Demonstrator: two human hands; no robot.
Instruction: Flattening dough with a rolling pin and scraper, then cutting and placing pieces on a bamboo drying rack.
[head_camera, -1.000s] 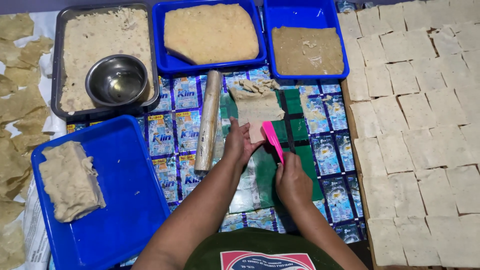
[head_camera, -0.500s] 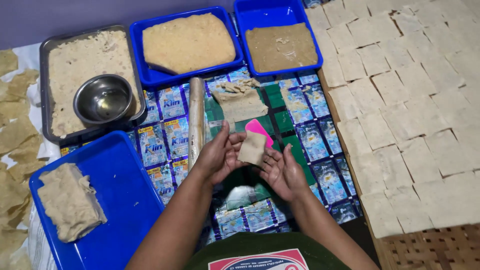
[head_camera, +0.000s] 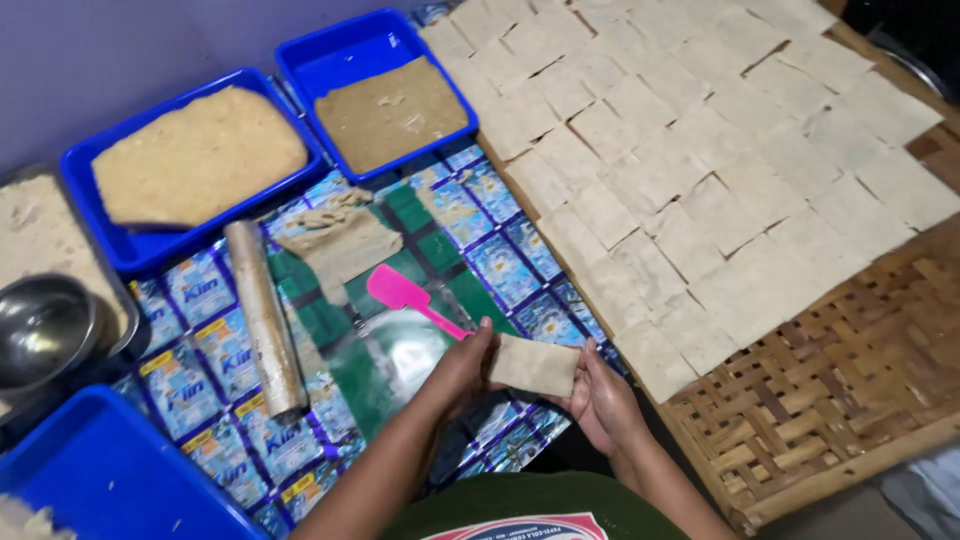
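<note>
Edges: woven bamboo rack (head_camera: 850, 370) to the right, bare strip near its front edge; rest covered by cut dough squares (head_camera: 700, 140) laid edge to edge.
Open room: clear foil patch ahead of both hands — pink scraper (head_camera: 405, 293) just beyond.
Held piece: small dough rectangle (head_camera: 535, 365), pale beige, thin, flat, roughly level, above the front edge of the printed foil sheet (head_camera: 500, 250).
Left hand (head_camera: 465, 365): grip clamped on left end of rectangle.
Right hand (head_camera: 598, 400): grip clamped on right end, from below.
Surface: rolling pin (head_camera: 265, 320) and dough slab (head_camera: 340, 240) on foil.
Surroundings: blue trays (head_camera: 290, 80) of filling behind — steel bowl (head_camera: 40, 330) far left.
</note>
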